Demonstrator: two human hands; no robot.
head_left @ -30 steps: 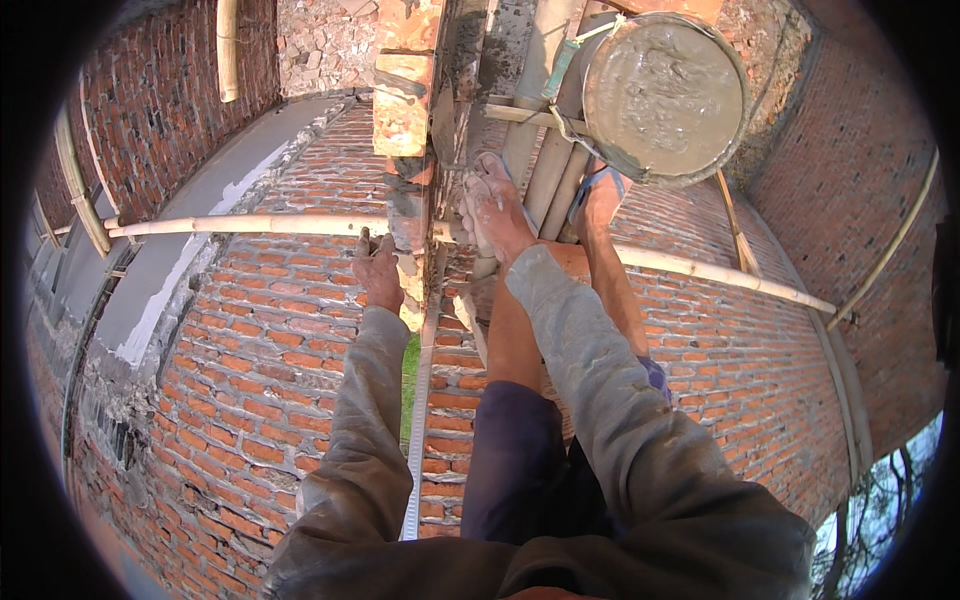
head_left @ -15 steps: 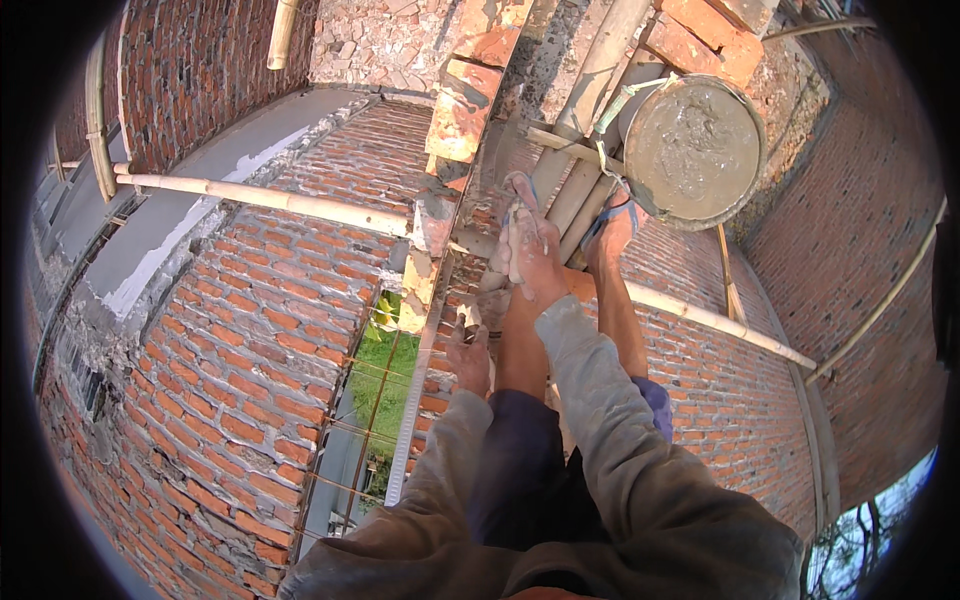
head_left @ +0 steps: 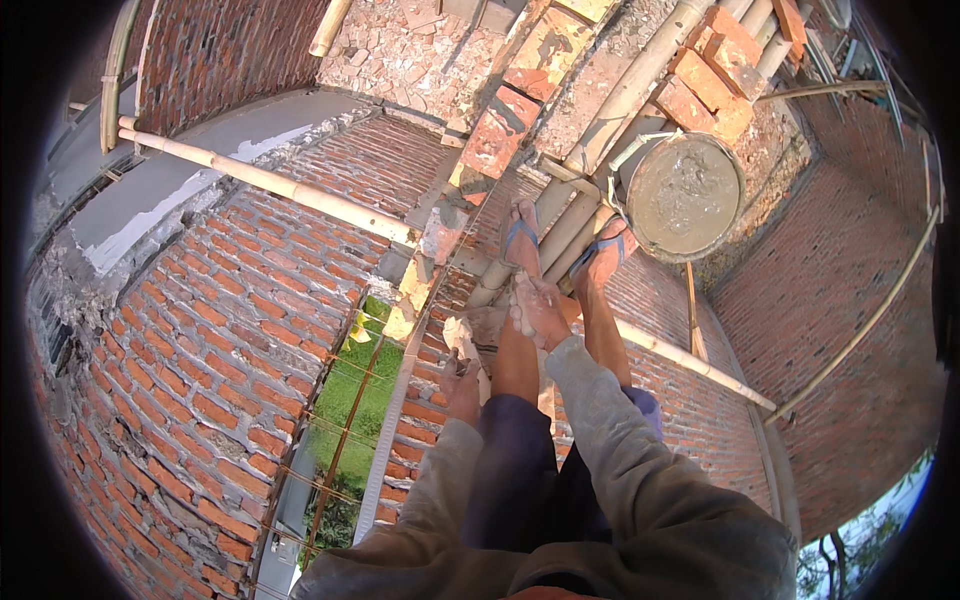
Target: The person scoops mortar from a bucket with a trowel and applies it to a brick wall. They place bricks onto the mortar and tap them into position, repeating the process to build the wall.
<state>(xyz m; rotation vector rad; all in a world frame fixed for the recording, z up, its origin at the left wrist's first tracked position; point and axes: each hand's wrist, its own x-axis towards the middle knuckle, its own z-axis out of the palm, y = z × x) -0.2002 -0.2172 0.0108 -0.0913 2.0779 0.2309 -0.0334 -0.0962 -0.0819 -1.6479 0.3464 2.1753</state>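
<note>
My right hand (head_left: 540,310), smeared with pale mortar, hangs in front of my left shin, below the sandalled left foot (head_left: 521,238). Its fingers are curled closed, and whatever they may hold is hidden. Lower and to the left, my left hand (head_left: 462,390) has its fingers bent but apart, with nothing plainly held. Just beyond its fingertips shows a pale, rough piece (head_left: 460,338); whether they touch I cannot tell. A narrow brick wall top (head_left: 497,130) with patches of mortar runs left of my feet. Right of them stands a round bucket of wet grey mortar (head_left: 686,195).
Bamboo poles (head_left: 572,225) lie under my feet, high above ground. Loose orange bricks (head_left: 712,75) are piled beyond the bucket. A bamboo pole (head_left: 270,180) crosses at left, another (head_left: 695,365) at right. Below left, a window opening with rusty bars (head_left: 345,440) shows grass.
My right hand has drawn back from over the left foot toward my body, baring the foot. My left hand sits slightly lower and further left. The view has shifted, showing more bricks ahead.
</note>
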